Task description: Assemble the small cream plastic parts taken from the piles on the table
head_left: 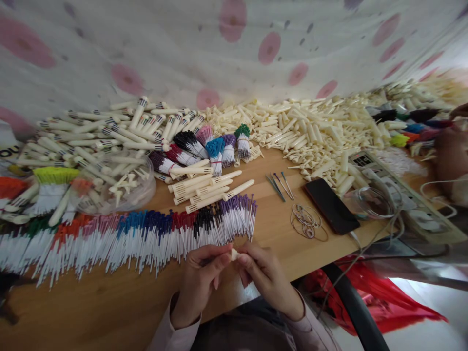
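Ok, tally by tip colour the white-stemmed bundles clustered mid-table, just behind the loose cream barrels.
Dark purple bundle: 1
Crimson bundle: 1
Black bundle: 1
Pink bundle: 1
Blue bundle: 1
Purple bundle: 1
Green bundle: 1
Total: 7

Pen parts (128,185), apparently, in bowl (150,187) behind row of refills (135,228)

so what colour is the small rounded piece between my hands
Cream: the small piece shows best in the head view.

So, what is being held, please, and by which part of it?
A small cream piece, pinched at opposite sides by the fingers of the left hand and right hand; which ends these are cannot be told.
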`<state>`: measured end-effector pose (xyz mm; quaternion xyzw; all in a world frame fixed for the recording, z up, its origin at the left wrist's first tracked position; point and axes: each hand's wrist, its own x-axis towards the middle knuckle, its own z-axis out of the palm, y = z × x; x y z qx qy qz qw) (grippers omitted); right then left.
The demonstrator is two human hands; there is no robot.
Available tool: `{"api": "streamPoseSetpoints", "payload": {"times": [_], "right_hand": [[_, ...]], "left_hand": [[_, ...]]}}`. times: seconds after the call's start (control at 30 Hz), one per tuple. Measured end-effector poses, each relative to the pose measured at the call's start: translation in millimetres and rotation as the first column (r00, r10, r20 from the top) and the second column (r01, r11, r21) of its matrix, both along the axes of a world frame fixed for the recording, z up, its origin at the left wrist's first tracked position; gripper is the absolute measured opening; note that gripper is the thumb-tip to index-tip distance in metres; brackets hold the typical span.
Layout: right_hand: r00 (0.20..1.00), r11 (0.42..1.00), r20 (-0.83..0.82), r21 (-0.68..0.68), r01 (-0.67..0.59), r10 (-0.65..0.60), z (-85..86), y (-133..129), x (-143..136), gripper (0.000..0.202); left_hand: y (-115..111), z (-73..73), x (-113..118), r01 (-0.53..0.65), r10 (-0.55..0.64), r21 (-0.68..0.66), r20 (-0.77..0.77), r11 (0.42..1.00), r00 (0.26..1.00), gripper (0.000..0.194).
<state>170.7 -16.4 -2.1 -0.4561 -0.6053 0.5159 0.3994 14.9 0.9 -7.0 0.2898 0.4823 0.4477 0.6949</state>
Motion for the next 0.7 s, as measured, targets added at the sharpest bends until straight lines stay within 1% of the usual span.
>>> {"api": "streamPoseSetpoints", "payload": {"times": [0.07,0.17,0.27,0.37,0.6,0.7], "right_hand": [[1.0,1.0,-0.003,-0.006,0.023,-0.023,-1.8,-1.4,-2.6,0.035],[0.999,0.999,0.008,-0.007,0.033,-0.033,-3.9,-2.5,-5.5,0.032],[0.999,1.0,0.047,0.012,0.019,-0.02,-3.9,-2.3,-5.7,0.029],[0.998,1.0,0.065,0.024,0.018,-0.019,-2.2,-1.7,-4.8,0.028],[0.992,0.998,0.118,0.058,0.035,-0.042,2.7,-3.5,-6.5,0.033],[0.997,0.999,0.067,0.009,0.045,-0.046,4.0,-4.9,-7.7,0.036]], "left_hand": [[-0.5,-1.5,1.4,-0.042,0.042,0.015,-0.019,0.999,0.999,0.029],[-1.5,-5.3,0.9,-0.108,0.112,0.054,-0.066,0.993,0.992,0.025],[-2.8,-9.4,-1.9,-0.129,0.14,0.109,-0.103,0.986,0.985,0.02],[-3.4,-11.7,-4.1,-0.113,0.128,0.132,-0.116,0.985,0.985,0.017],[-5.6,-10.0,-4.4,-0.014,0.033,0.129,-0.14,0.991,0.99,0.018],[-7.1,-7.8,-4.2,0.002,0.016,0.128,-0.14,0.992,0.99,0.021]]}}
